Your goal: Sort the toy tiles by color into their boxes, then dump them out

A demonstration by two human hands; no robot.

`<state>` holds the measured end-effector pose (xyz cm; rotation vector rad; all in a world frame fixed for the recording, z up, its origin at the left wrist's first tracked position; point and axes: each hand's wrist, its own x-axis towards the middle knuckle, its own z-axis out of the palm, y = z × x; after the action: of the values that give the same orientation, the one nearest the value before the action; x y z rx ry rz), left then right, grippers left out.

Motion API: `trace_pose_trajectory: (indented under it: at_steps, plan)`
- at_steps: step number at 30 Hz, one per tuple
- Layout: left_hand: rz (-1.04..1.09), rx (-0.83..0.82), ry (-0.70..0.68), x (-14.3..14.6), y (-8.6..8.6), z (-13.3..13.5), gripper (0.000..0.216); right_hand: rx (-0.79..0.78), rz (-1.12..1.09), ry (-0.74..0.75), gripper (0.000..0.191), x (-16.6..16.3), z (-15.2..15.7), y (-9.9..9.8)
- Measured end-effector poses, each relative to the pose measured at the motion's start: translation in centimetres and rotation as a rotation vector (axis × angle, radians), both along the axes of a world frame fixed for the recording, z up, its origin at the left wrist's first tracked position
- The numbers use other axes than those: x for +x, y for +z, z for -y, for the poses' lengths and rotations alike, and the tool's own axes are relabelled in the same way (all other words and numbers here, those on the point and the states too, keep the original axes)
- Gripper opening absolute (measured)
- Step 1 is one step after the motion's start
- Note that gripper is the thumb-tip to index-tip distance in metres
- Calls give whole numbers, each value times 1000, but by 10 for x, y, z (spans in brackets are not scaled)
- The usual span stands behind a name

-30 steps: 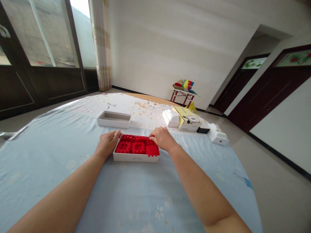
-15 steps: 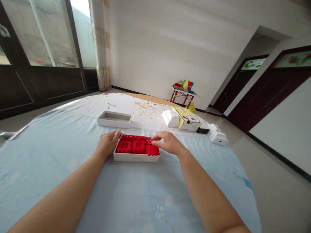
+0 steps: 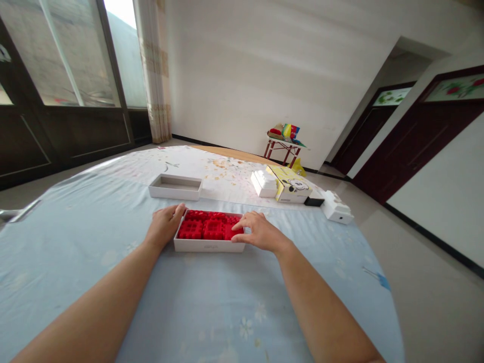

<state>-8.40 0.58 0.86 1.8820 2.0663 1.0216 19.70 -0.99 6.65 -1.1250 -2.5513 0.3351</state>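
Observation:
A shallow white box [image 3: 208, 246] filled with red plastic interlocking pieces [image 3: 214, 229] sits on the cloth before me. Its left end is gripped by my left hand [image 3: 165, 224], thumb and fingers at the far corner. At the right end, my right hand [image 3: 260, 232] has its thumb and fingertips on a flat red piece [image 3: 230, 232] with toothed edges, which lies inside the box. My right fingers partly cover that piece and the box's right rim.
Beyond the left hand stands a shallow white lid [image 3: 176, 192], hollow side up. Farther right are a white box [image 3: 263, 185], a yellow cartoon box [image 3: 293, 186], a black box [image 3: 313, 201] and another white box [image 3: 336, 207]. A blue flowered cloth [image 3: 189, 312] covers the round table.
The flat red piece at the right end, which overhung the front rim, now lies down within the box. My right hand has shifted nearer me onto it; my left hand stays at the box.

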Motion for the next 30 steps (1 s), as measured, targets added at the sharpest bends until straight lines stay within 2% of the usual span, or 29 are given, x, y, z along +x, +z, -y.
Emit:
trace_pose_trajectory:
  at_steps: [3, 8, 13, 16, 22, 30]
  plan:
    - [33, 51, -5, -1, -1, -2, 50, -7, -43, 5, 20, 0, 0, 0]
    - [59, 89, -3, -2, -1, -4, 48, 122, -130, -38, 26, -9, -5, -2]
    - [56, 70, -25, -1, -2, -3, 51, 156, -52, 16, 36, -30, -11, -11]
    - [47, 62, -35, -1, -2, -3, 52, 176, -6, 14, 35, -35, -14, -15]
    - [38, 48, -31, 1, 0, -2, 52, 220, -3, -81, 24, -29, -17, -17]
    - [42, 45, -28, 2, 1, -1, 52, 213, 1, -118, 23, -26, -20, -18]
